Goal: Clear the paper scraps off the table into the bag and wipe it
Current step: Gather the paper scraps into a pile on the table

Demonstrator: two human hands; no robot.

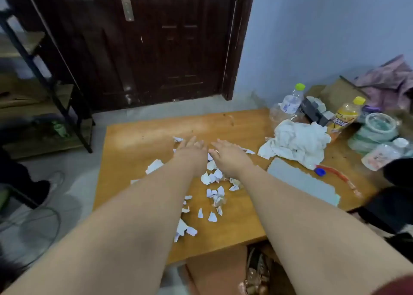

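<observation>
Wooden surface holds paper scraps trailing from the left hand and right hand, both flat and empty, back toward the person between the forearms.

glossy wood table; white paper scraps
</observation>
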